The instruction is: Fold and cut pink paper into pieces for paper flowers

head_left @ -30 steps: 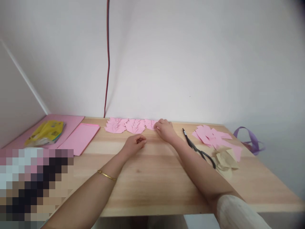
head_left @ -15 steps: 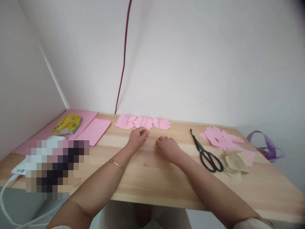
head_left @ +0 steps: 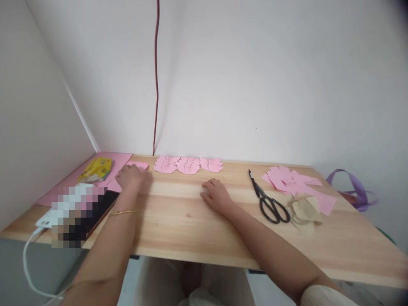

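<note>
My left hand (head_left: pixel 129 176) is over a stack of pink paper (head_left: pixel 143 165) at the left, covering much of it. Its fingers look loosely spread, though I cannot tell whether they touch the paper. On the bare tabletop in the middle, my right hand (head_left: pixel 216 194) rests with thumb and fingers apart and nothing in them. Beyond it, three folded pink paper pieces with jagged cut edges (head_left: pixel 188 165) sit in a row near the wall. Black-handled scissors (head_left: pixel 269 206) lie to the right, with a dark pen (head_left: pixel 251 174) by their tips.
Pink paper scraps (head_left: pixel 287 179) and a crumpled tan paper (head_left: pixel 306 212) are at the right, near a purple ribbon (head_left: pixel 357 187). At the left, a yellow packet (head_left: pixel 97 168) lies on a large pink sheet (head_left: pixel 123 159), beside a white power strip (head_left: pixel 46 221) and blurred dark object.
My left hand has moved from the table's middle leftward to the pink paper stack. My right hand stays near its place, its fingers now more apart. The view has shifted slightly.
</note>
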`<state>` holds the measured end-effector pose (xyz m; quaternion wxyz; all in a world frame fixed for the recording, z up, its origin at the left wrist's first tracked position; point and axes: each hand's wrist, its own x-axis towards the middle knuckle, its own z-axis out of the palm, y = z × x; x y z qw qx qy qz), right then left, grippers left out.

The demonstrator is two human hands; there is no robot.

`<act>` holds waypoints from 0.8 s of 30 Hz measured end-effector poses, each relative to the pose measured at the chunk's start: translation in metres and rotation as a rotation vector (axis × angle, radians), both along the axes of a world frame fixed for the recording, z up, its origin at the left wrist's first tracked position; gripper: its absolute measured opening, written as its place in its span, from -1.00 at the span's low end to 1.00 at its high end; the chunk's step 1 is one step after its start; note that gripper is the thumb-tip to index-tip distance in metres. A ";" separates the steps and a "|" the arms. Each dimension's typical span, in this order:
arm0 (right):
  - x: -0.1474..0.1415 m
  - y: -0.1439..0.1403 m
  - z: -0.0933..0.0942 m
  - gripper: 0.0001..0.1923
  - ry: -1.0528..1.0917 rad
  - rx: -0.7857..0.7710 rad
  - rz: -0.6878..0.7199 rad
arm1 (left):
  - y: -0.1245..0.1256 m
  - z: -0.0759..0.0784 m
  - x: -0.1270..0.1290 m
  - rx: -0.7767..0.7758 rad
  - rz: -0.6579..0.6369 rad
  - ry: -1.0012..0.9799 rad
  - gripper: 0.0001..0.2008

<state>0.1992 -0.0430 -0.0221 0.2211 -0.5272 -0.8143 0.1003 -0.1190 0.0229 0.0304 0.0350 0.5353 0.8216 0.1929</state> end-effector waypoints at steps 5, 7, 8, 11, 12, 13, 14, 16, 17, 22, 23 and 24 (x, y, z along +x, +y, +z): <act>0.001 0.000 -0.005 -0.71 -0.002 0.009 0.008 | -0.004 -0.009 -0.027 -0.260 0.090 0.135 -0.48; 0.002 0.001 -0.006 -0.70 -0.002 0.008 0.006 | -0.006 -0.010 -0.029 -0.250 0.088 0.169 -0.51; 0.002 0.001 -0.006 -0.70 -0.002 0.005 0.005 | -0.007 -0.010 -0.028 -0.236 0.089 0.187 -0.53; 0.002 0.001 -0.005 -0.70 0.001 -0.001 0.006 | -0.008 -0.011 -0.027 -0.226 0.101 0.206 -0.55; 0.002 0.001 -0.005 -0.70 0.003 0.002 0.009 | -0.007 -0.011 -0.026 -0.227 0.101 0.204 -0.56; 0.002 0.000 -0.005 -0.70 0.005 0.006 0.012 | -0.007 -0.011 -0.026 -0.225 0.100 0.200 -0.57; 0.002 0.000 -0.004 -0.70 0.007 0.013 0.016 | -0.007 -0.011 -0.025 -0.220 0.097 0.196 -0.58; 0.002 0.000 -0.004 -0.71 0.007 0.027 0.019 | -0.007 -0.011 -0.024 -0.202 0.093 0.190 -0.60; 0.002 0.000 -0.005 -0.71 0.003 0.031 0.019 | -0.007 -0.010 -0.024 -0.196 0.099 0.186 -0.61; 0.002 0.001 -0.005 -0.70 -0.016 0.030 0.014 | -0.005 -0.006 -0.020 -0.162 0.166 0.137 -0.67; 0.002 0.001 -0.005 -0.70 -0.014 0.028 0.016 | -0.005 -0.005 -0.019 -0.148 0.173 0.126 -0.68; 0.002 0.001 -0.005 -0.70 -0.011 0.025 0.017 | -0.004 -0.005 -0.019 -0.136 0.177 0.114 -0.70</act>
